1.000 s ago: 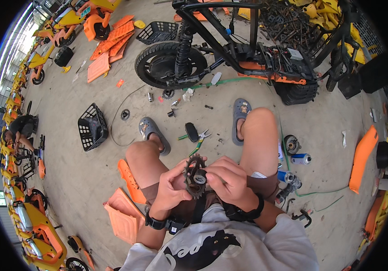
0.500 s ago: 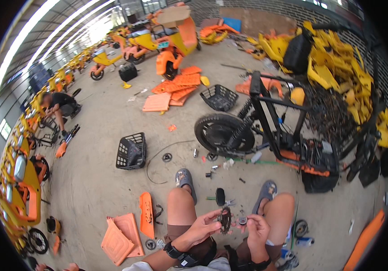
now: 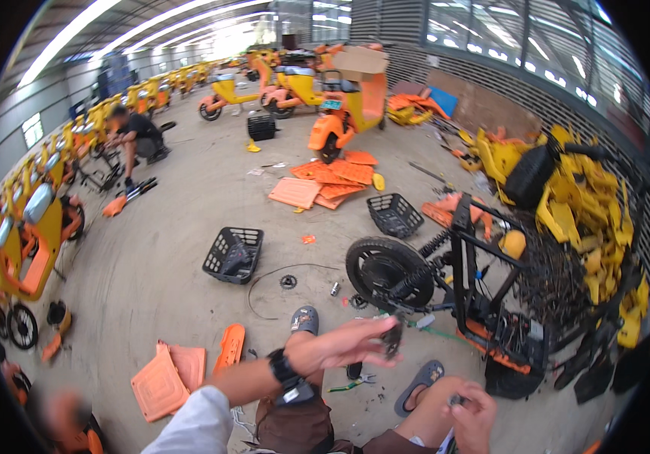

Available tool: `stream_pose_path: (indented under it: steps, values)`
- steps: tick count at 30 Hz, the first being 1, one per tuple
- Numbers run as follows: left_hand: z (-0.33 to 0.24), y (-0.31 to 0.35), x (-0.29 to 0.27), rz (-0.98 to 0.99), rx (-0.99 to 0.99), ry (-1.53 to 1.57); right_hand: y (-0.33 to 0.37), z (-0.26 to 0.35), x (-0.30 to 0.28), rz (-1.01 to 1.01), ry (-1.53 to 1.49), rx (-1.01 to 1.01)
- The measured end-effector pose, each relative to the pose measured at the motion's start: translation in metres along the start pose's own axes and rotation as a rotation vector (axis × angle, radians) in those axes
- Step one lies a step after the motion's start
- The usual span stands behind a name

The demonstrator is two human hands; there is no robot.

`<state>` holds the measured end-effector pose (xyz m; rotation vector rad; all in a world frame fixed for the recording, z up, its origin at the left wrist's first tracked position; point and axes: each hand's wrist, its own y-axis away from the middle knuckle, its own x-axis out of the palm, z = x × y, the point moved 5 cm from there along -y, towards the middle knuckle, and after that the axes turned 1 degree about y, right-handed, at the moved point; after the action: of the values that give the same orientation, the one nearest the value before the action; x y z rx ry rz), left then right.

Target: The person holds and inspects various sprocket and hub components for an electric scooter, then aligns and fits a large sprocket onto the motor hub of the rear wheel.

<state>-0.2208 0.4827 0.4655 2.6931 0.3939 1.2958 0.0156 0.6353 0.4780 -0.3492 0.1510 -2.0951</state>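
My left hand (image 3: 347, 345) is stretched forward over the floor, its fingers closed on a dark toothed sprocket (image 3: 393, 340) seen nearly edge-on. Beyond it lies the rear wheel (image 3: 387, 274) of a stripped black scooter frame (image 3: 467, 276). Low at my right knee, my right hand (image 3: 474, 412) pinches a small round metal part (image 3: 457, 399), mostly covered by the fingers. Green-handled pliers (image 3: 353, 384) rest on the floor below my left hand. Another sprocket (image 3: 288, 281) lies farther off, near a thin bent cable (image 3: 253, 291).
Two black plastic baskets (image 3: 219, 278) (image 3: 385, 219) stand ahead. Orange panels (image 3: 160, 386) lie at my left, more orange panels (image 3: 325, 184) farther away. Yellow body parts (image 3: 567, 219) are heaped at the right. A person (image 3: 139, 140) crouches at far left beside rows of scooters (image 3: 41, 227).
My left hand has reached forward with the sprocket, away from my right hand. My right hand has moved right and down with the small part. The view has tilted up and turned left.
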Motion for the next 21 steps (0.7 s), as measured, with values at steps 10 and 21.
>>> stream_pose_path:
  steps: [10, 21]
  values:
    - [-0.035, -0.084, 0.054, 0.144, 0.116, 0.249, -0.094, 0.056, 0.058, -0.129, -0.529, 0.368]
    - [-0.047, -0.136, -0.095, 0.193, 0.265, 0.304, -0.222, -0.098, 0.053, -0.309, 0.034, -0.098]
